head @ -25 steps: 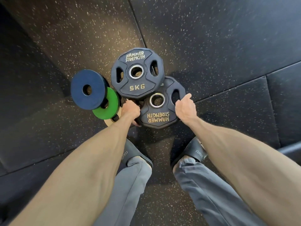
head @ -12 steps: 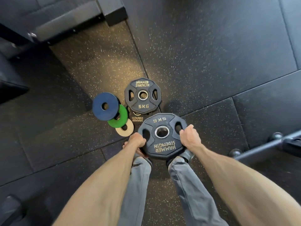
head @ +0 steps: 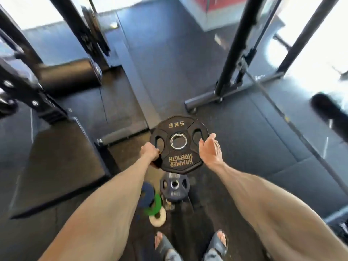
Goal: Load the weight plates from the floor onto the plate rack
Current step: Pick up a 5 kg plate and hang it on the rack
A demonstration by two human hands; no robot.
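Now left grip (head: 150, 154) clamped on plate (head: 179, 161) left edge; right grip (head: 209, 150) spread, beside right edge.

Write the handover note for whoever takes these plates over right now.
Left hand grips the 5 kg Hammer Strength plate by its left slot, held above the floor.
Right hand is open at its right edge.
On the floor: second grip plate, blue disc, green disc, cream disc.
Done: nothing racked in view; plate rack not identifiable.
To do: rack this plate, then the rest.
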